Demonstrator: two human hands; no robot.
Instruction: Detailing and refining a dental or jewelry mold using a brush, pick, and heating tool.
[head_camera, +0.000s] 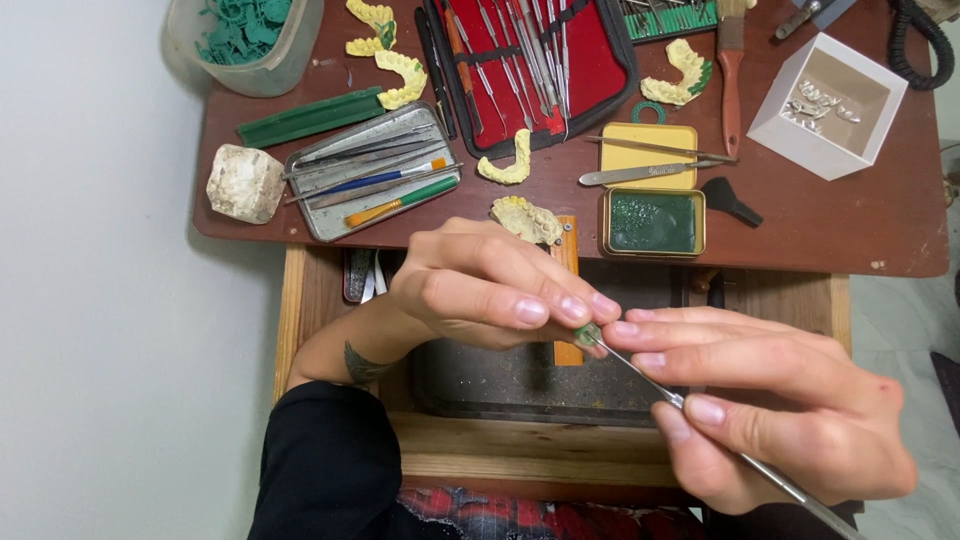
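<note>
Left hand (480, 290) fingertips pinch green piece (587, 333).

I see an evenly lit scene, bright and soft, with no hard beam from any one side. The table (830, 230) casts a dim shadow onto the pale floor along its lower left edge, and the white block (245, 183) at centre left throws a small soft one. Below the table edge, the recess at centre frame sits noticeably darker. Faint glare runs along the metal tray (330, 215) and the steel tools in the red case (600, 60) at the top. Focus holds across most of the frame; the left hand (480, 290) and right hand (790, 410) look sharp. Straight edges bow slightly toward the corners.
</note>
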